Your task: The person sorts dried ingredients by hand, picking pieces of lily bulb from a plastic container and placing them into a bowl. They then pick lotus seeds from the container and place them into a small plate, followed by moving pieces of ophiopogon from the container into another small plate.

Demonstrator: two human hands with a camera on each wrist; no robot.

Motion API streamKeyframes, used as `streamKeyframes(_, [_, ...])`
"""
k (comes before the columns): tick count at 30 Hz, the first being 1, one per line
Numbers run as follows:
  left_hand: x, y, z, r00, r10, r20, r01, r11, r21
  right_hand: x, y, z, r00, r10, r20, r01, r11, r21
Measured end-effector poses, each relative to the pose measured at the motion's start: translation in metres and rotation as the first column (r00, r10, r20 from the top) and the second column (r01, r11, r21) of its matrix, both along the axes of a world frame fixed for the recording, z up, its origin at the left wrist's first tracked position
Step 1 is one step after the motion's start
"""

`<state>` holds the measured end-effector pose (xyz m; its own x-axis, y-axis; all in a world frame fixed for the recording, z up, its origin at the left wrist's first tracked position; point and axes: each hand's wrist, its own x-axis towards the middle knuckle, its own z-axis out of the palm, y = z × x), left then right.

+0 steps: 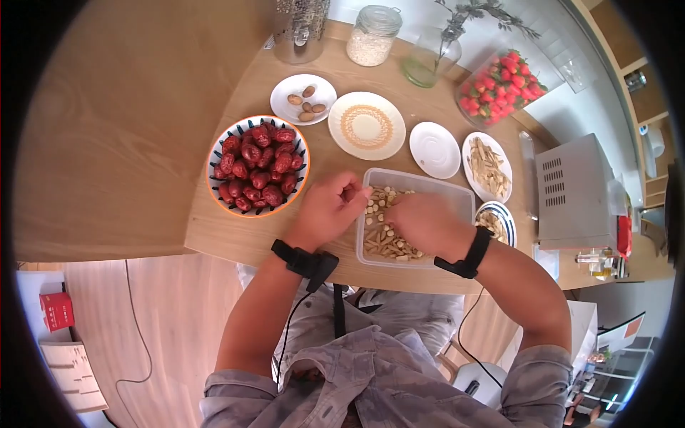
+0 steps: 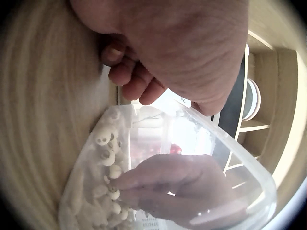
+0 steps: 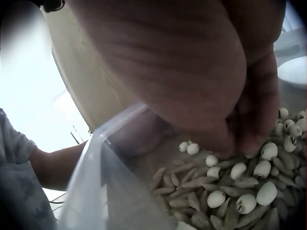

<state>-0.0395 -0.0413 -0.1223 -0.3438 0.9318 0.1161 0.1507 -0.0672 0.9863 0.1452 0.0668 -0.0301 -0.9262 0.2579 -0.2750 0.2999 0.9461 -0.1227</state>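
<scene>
A clear plastic box (image 1: 467,196) holds white round lotus seeds (image 3: 246,203) mixed with slim tan spindle-shaped dried pieces (image 1: 391,246). My right hand (image 1: 427,225) reaches down into it, thumb and fingers drawn together in a pinch; through the box wall in the left wrist view, a lotus seed (image 2: 113,193) shows right at those fingertips. At the near left of the box is my left hand (image 1: 334,207), fingers loosely curled and holding nothing, the thumb tip at the rim. Its curled fingers (image 2: 139,86) show above the box corner in the left wrist view.
Left of the box stands a bowl of red dates (image 1: 260,167). Behind are a plate with several brown nuts (image 1: 306,116), a patterned plate (image 1: 342,135), a small white plate (image 1: 435,160) and a plate of pale slices (image 1: 488,167). A striped bowl (image 1: 508,221) sits close right.
</scene>
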Motion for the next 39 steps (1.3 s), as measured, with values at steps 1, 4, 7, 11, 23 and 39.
streamKeyframes(1, [-0.001, 0.000, 0.000, 1.000, 0.003, -0.017, -0.003, 1.000, 0.003, -0.003, -0.001, -0.001, 1.000, -0.014, 0.022, 0.014, 1.000, 0.015])
streamKeyframes(4, [-0.001, 0.000, 0.002, 0.999, 0.002, -0.050, -0.002, 1.000, 0.007, -0.007, 0.000, -0.005, 0.997, -0.031, 0.065, 0.029, 0.999, 0.040])
streamKeyframes(7, [-0.001, 0.000, 0.003, 0.999, 0.001, -0.046, 0.000, 1.000, 0.014, -0.010, -0.001, -0.003, 0.997, -0.016, 0.076, 0.013, 0.999, 0.049])
streamKeyframes(11, [-0.002, 0.000, 0.004, 0.998, 0.005, -0.057, -0.004, 1.000, 0.013, -0.012, -0.003, 0.000, 0.996, -0.013, 0.085, 0.008, 0.998, 0.063])
streamKeyframes(23, [0.003, 0.003, -0.005, 0.999, 0.024, -0.037, -0.021, 0.996, 0.083, 0.001, 0.004, 0.002, 0.997, 0.074, -0.029, -0.072, 0.994, 0.083])
streamKeyframes(39, [0.005, -0.001, -0.001, 0.998, 0.034, -0.052, -0.033, 0.999, 0.018, 0.226, -0.001, 0.015, 0.411, -0.783, -0.466, 0.809, 0.549, -0.209])
